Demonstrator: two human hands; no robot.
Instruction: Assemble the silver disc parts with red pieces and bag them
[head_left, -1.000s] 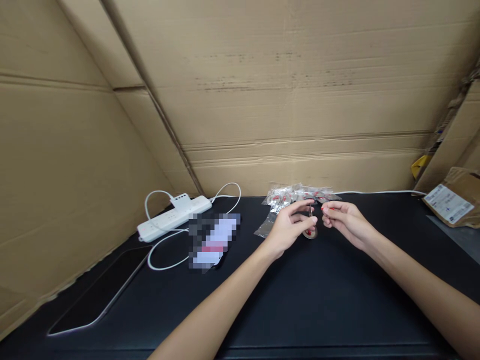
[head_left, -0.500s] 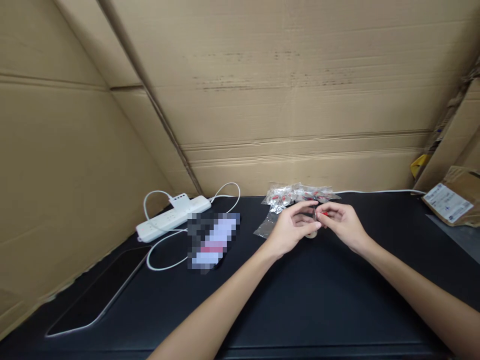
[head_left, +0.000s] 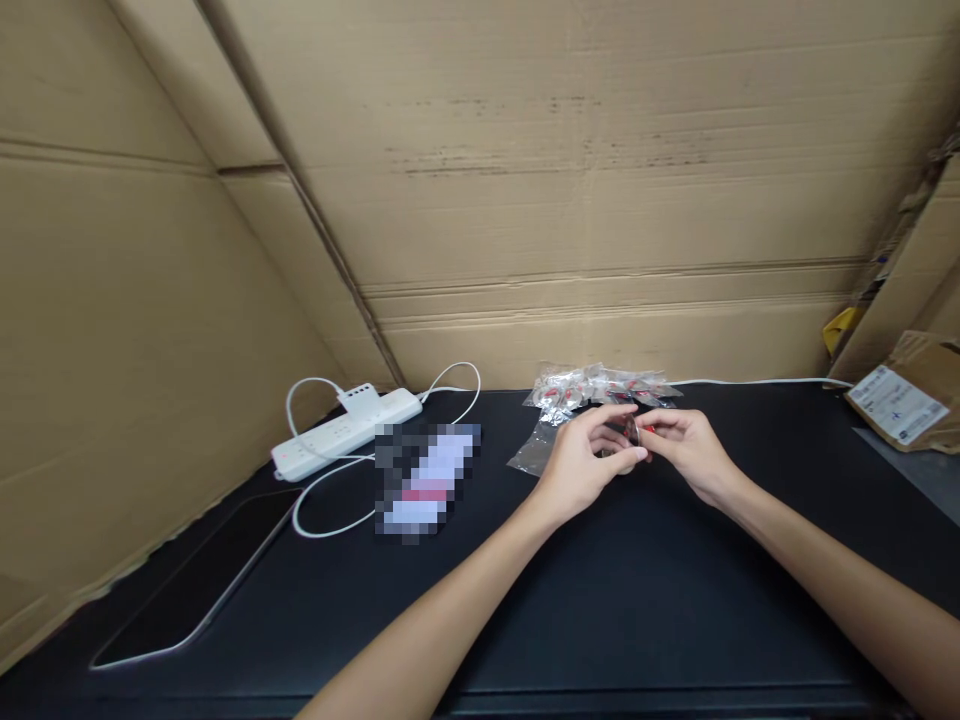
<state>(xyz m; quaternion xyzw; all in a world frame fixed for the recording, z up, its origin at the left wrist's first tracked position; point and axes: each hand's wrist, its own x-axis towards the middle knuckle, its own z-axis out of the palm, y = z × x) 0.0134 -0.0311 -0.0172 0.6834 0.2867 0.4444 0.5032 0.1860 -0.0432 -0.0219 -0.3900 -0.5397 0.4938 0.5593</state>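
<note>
Near the back of the black table, my left hand (head_left: 585, 458) and my right hand (head_left: 690, 448) meet around a small, thin, shiny round disc (head_left: 632, 432). The left thumb and fingertips curl about the disc's edge. My right fingers are closed at its right side, with a small red part (head_left: 649, 429) showing between them. Fingers cover much of both pieces, so their exact kind is unclear. Just behind the hands lie several clear plastic bags (head_left: 566, 388) holding round beige pieces with red parts. A flat clear bag (head_left: 531, 452) lies left of my left hand.
To the left are a white power strip (head_left: 345, 437) with looped white cables, a blurred-out phone-like object (head_left: 431, 485) and a dark tablet-like slab (head_left: 199, 580). Cardboard walls (head_left: 585, 230) enclose the table. A brown package with a white label (head_left: 900, 405) sits at the right.
The disc has turned from edge-on to show more of its face. Both hands have stayed in nearly the same place, and the beige round piece below them is now more hidden.
</note>
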